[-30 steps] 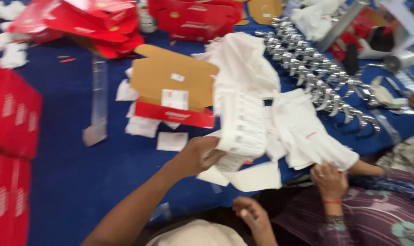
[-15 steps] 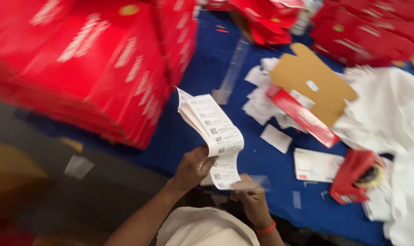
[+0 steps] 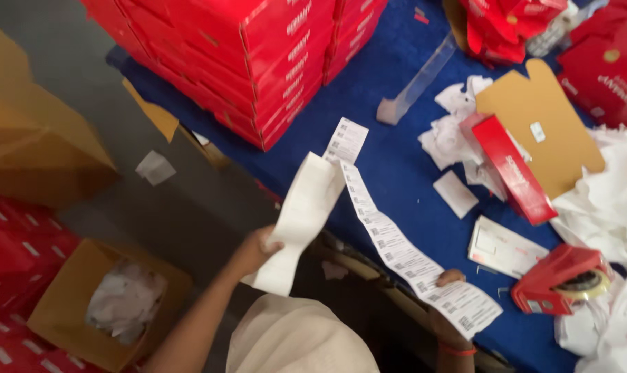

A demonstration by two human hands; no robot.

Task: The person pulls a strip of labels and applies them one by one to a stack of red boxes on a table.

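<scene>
A long white strip of printed labels (image 3: 386, 242) runs from the table's near edge up toward the stacked red boxes. My left hand (image 3: 255, 250) grips the blank backing end of the strip (image 3: 296, 221), held off the table's edge over the floor. My right hand (image 3: 450, 278) pinches the printed end at the table's near edge, only the fingertips showing above the paper. Both hands are shut on the same strip, which bends in a fold between them.
Stacked red boxes (image 3: 272, 55) fill the blue table's (image 3: 396, 159) far left. A flat brown cardboard cutout (image 3: 538, 128), a red box (image 3: 510, 169), a red tape dispenser (image 3: 562, 280) and crumpled white paper (image 3: 603, 207) lie right. An open brown carton of paper scraps (image 3: 110, 307) stands on the floor.
The view has swung left and down toward the floor. The label strip, held folded together half a second ago, is now pulled out long, my left hand drawing its blank end away from the right.
</scene>
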